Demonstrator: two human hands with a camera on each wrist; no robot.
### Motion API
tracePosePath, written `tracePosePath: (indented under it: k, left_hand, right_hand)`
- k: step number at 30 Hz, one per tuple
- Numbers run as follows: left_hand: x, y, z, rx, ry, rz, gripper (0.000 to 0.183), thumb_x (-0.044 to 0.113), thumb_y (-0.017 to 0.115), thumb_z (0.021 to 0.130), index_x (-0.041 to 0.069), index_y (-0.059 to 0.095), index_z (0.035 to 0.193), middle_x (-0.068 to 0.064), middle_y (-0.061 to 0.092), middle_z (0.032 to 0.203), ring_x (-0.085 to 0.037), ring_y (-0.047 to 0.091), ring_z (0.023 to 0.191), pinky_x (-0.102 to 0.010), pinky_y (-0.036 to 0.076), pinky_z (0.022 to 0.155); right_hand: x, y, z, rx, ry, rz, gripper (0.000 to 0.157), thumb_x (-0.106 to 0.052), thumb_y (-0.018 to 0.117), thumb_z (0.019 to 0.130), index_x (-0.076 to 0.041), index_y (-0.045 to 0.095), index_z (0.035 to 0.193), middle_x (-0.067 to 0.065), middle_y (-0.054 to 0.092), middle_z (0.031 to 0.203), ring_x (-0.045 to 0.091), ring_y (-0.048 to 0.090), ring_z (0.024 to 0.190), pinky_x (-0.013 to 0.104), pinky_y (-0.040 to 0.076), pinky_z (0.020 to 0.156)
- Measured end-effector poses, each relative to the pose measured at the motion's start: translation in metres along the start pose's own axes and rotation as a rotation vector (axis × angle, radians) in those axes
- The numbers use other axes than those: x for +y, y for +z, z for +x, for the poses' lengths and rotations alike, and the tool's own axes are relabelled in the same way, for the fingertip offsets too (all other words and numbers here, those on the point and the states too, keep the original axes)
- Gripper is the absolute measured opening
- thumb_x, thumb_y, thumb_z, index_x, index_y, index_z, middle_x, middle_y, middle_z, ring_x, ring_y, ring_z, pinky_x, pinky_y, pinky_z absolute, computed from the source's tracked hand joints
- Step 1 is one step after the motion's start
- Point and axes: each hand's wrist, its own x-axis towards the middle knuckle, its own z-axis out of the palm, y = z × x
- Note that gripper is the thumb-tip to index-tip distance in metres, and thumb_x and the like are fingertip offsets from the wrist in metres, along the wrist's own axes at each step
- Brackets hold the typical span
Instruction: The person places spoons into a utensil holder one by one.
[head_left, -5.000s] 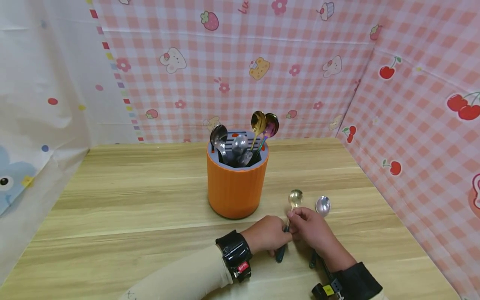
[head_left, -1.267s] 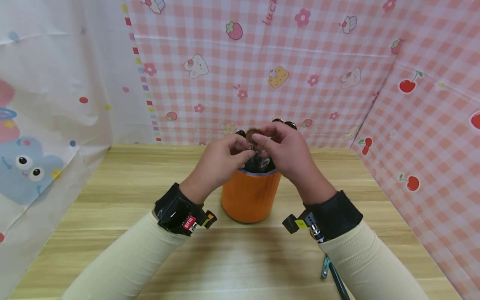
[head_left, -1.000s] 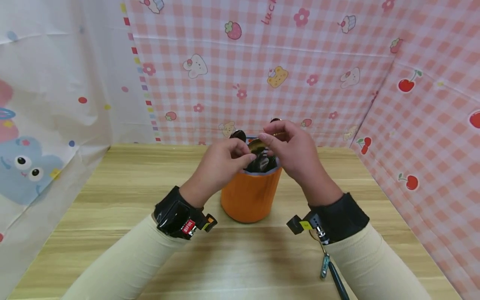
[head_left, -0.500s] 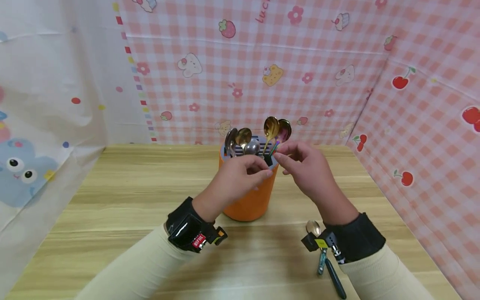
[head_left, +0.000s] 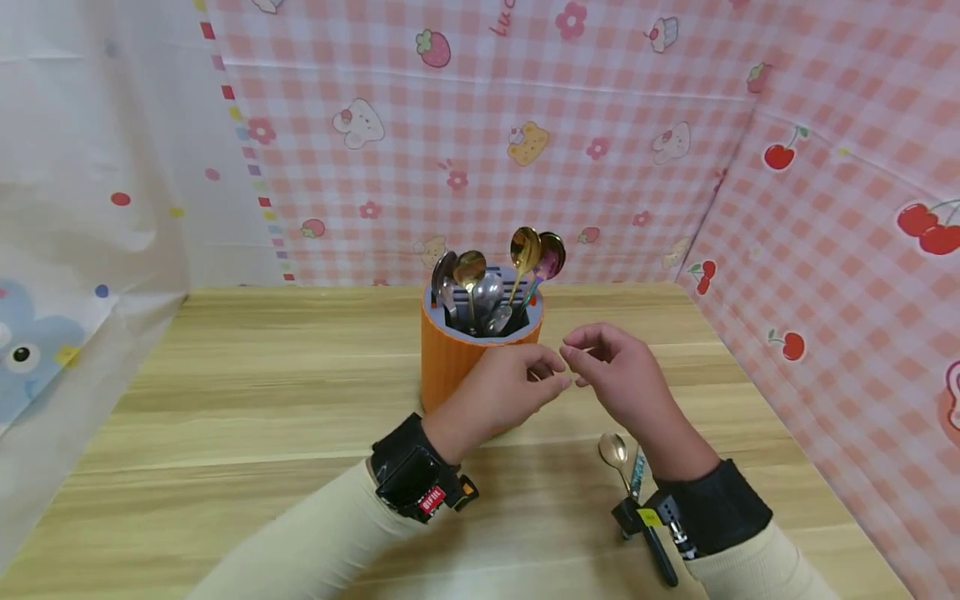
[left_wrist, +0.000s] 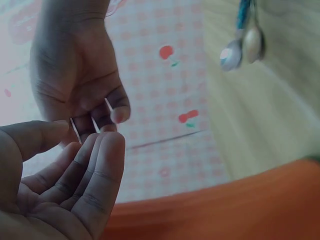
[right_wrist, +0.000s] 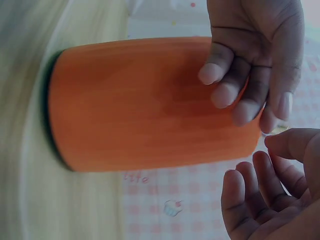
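Note:
My left hand (head_left: 510, 387) and right hand (head_left: 622, 371) are raised in front of the orange utensil holder (head_left: 442, 358), to its right. Their fingers are loosely bent, fingertips close together, with nothing between them. In the left wrist view, my left hand (left_wrist: 65, 180) faces my right hand (left_wrist: 85, 80). Standing in the holder bowl-up are a gold spoon (head_left: 469, 268), a taller gold spoon (head_left: 525, 248), a rainbow-tinted spoon (head_left: 551, 257) and silver spoons (head_left: 488, 289). Below my right hand lie a gold-bowled spoon (head_left: 612, 450) and a teal-handled spoon (head_left: 637, 475), partly hidden in the head view.
The wooden table (head_left: 285, 400) extends around the holder. Behind it hangs a pink checked cloth (head_left: 420, 125), with another checked cloth (head_left: 855, 292) along the right. A white printed cloth (head_left: 90, 150) hangs on the left. Black straps (head_left: 416, 467) circle both wrists.
Both hands have drawn back from the holder's top, toward me and rightward. The shorter gold spoon, let go, stands in the holder; five seconds ago the hands gripped a gold spoon on the table.

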Motion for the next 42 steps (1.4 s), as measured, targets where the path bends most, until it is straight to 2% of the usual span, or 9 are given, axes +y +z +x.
tracePosePath:
  k: [6, 12, 17, 22, 25, 30, 32, 37, 42]
  left_hand:
    - [-0.017, 0.033, 0.006, -0.039, -0.023, 0.022, 0.014, 0.024, 0.067, 0.092, 0.012, 0.071, 0.098, 0.004, 0.068, 0.080, -0.007, 0.059, 0.069, -0.022, 0.048, 0.058]
    - [-0.028, 0.064, 0.009, -0.097, -0.069, 0.023, 0.015, 0.025, 0.070, 0.090, 0.010, 0.071, 0.095, 0.005, 0.065, 0.074, -0.007, 0.057, 0.062, -0.020, 0.046, 0.055]
    - [-0.030, 0.089, 0.009, -0.134, -0.087, 0.051, 0.013, 0.025, 0.072, 0.087, 0.012, 0.071, 0.090, 0.008, 0.063, 0.069, -0.005, 0.054, 0.058, -0.019, 0.044, 0.055]
    - [-0.031, 0.111, 0.008, -0.180, -0.124, 0.014, 0.012, 0.025, 0.073, 0.087, 0.014, 0.070, 0.082, 0.009, 0.061, 0.064, -0.005, 0.054, 0.051, -0.019, 0.043, 0.051]
    - [-0.033, 0.121, 0.007, -0.197, -0.147, -0.001, 0.013, 0.026, 0.073, 0.088, 0.016, 0.069, 0.080, 0.009, 0.060, 0.062, -0.005, 0.053, 0.047, -0.019, 0.042, 0.049]
    - [-0.035, 0.131, 0.005, -0.213, -0.137, -0.007, 0.008, 0.023, 0.074, 0.086, 0.016, 0.071, 0.083, 0.010, 0.059, 0.061, -0.005, 0.051, 0.046, -0.019, 0.041, 0.045]
    - [-0.037, 0.135, 0.003, -0.219, -0.126, 0.021, 0.008, 0.023, 0.074, 0.086, 0.016, 0.071, 0.082, 0.011, 0.057, 0.059, -0.005, 0.050, 0.046, -0.019, 0.039, 0.044]
    - [-0.039, 0.144, 0.000, -0.236, -0.110, 0.133, 0.028, 0.030, 0.073, 0.086, 0.018, 0.062, 0.062, 0.012, 0.044, 0.050, -0.005, 0.042, 0.044, -0.020, 0.030, 0.042]
    - [-0.036, 0.152, -0.002, -0.242, -0.086, 0.188, 0.048, 0.034, 0.072, 0.086, 0.018, 0.048, 0.048, 0.012, 0.032, 0.042, -0.004, 0.033, 0.039, -0.020, 0.021, 0.039]
  right_hand:
    - [0.028, -0.004, -0.014, 0.006, 0.055, 0.016, 0.026, -0.027, 0.063, 0.097, -0.005, 0.063, 0.109, 0.014, 0.063, 0.104, 0.027, 0.061, 0.087, 0.033, 0.056, 0.071]
    - [0.056, -0.010, -0.026, 0.016, 0.121, 0.002, 0.028, -0.027, 0.063, 0.097, -0.003, 0.062, 0.111, 0.015, 0.063, 0.106, 0.026, 0.060, 0.089, 0.039, 0.057, 0.073]
    - [0.080, -0.014, -0.036, 0.024, 0.210, -0.031, 0.028, -0.026, 0.062, 0.097, -0.002, 0.062, 0.111, 0.015, 0.063, 0.105, 0.030, 0.060, 0.091, 0.040, 0.056, 0.071]
    - [0.101, -0.016, -0.047, 0.029, 0.256, -0.058, 0.025, -0.022, 0.062, 0.097, 0.000, 0.063, 0.109, 0.016, 0.065, 0.104, 0.030, 0.059, 0.089, 0.036, 0.053, 0.067]
    - [0.110, -0.016, -0.050, 0.036, 0.271, -0.083, 0.022, -0.019, 0.061, 0.096, 0.000, 0.064, 0.106, 0.017, 0.065, 0.104, 0.029, 0.058, 0.086, 0.034, 0.051, 0.065]
    - [0.122, -0.015, -0.054, 0.026, 0.314, -0.110, 0.022, -0.018, 0.063, 0.095, 0.001, 0.064, 0.105, 0.017, 0.064, 0.103, 0.026, 0.056, 0.084, 0.032, 0.049, 0.064]
    - [0.126, -0.014, -0.056, 0.027, 0.326, -0.112, 0.021, -0.017, 0.063, 0.094, 0.002, 0.064, 0.104, 0.017, 0.064, 0.102, 0.026, 0.056, 0.084, 0.032, 0.048, 0.064]
    - [0.134, -0.009, -0.061, 0.049, 0.321, -0.124, 0.018, -0.015, 0.065, 0.092, 0.002, 0.065, 0.099, 0.016, 0.064, 0.097, 0.025, 0.057, 0.083, 0.032, 0.048, 0.064]
    - [0.138, -0.008, -0.064, 0.073, 0.332, -0.140, 0.015, -0.013, 0.065, 0.090, 0.001, 0.065, 0.097, 0.013, 0.063, 0.091, 0.024, 0.055, 0.078, 0.032, 0.047, 0.060]
